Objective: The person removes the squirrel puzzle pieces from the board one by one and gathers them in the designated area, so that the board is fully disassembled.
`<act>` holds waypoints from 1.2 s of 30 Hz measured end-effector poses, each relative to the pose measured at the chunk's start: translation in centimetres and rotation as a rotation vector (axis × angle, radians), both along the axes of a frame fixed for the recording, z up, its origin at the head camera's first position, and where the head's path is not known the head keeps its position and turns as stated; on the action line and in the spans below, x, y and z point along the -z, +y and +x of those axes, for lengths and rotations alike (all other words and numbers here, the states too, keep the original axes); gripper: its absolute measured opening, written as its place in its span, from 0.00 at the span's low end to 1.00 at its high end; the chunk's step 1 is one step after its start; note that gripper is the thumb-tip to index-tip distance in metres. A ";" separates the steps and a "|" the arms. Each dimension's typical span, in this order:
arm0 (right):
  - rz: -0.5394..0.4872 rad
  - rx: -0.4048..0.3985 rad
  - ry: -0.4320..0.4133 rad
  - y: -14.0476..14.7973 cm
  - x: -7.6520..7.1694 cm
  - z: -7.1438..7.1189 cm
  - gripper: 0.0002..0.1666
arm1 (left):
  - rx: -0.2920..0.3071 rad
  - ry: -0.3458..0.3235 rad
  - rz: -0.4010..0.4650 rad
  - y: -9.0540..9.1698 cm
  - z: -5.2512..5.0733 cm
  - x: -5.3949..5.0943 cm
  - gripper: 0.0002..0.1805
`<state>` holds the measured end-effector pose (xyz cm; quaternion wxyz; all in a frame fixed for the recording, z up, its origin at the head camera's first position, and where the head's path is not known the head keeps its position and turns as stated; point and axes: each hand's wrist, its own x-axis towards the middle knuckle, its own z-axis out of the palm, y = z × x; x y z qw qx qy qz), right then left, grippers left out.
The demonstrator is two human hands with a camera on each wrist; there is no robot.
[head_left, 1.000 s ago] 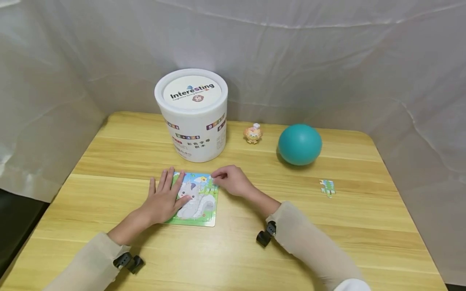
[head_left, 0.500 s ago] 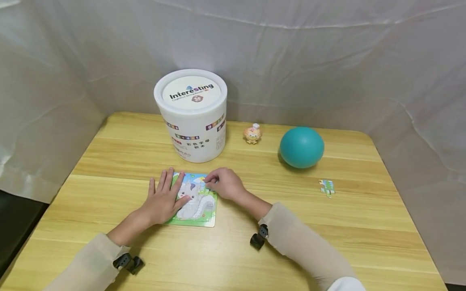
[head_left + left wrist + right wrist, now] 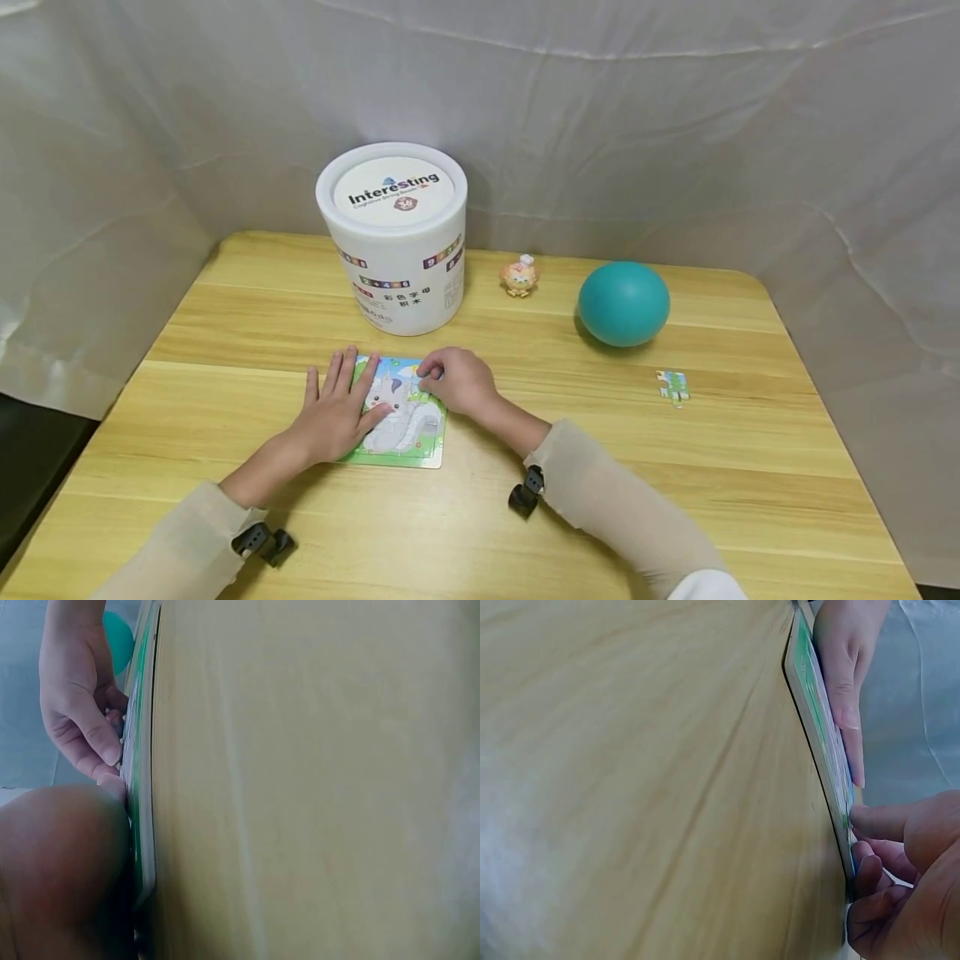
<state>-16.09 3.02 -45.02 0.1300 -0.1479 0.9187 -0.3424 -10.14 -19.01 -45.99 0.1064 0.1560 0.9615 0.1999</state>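
A square jigsaw puzzle with a grey squirrel picture lies in its tray on the table. My left hand rests flat on its left part, fingers spread. At the upper right of the puzzle my right hand has thumb and index finger brought together on a puzzle piece, which the fingers mostly hide. The right wrist view shows the right thumb touching the puzzle's surface, the other fingers curled at its edge. A small group of joined puzzle pieces lies apart on the table's right side.
Behind the puzzle stands a large white bucket with a lid. To its right are a small orange figurine and a teal ball. The wooden table backs onto a grey curtain.
My right hand has moved left from the puzzle's upper right corner, further over the picture. My left hand has stayed put. The teal ball has shifted slightly right and toward me.
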 end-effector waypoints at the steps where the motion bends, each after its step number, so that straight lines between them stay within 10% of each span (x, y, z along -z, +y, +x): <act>1: 0.003 0.001 0.006 -0.1 0.0 0.0 0.04 | -0.001 -0.002 -0.004 0.0 0.0 -0.1 0.44; 19: -0.004 0.026 0.032 -0.6 0.1 0.3 0.06 | 0.006 -0.014 -0.045 -0.6 -0.7 1.7 0.45; 36: -0.115 0.059 -0.003 -0.6 0.2 0.2 0.04 | -0.006 -0.002 -0.034 0.1 0.0 -0.1 0.42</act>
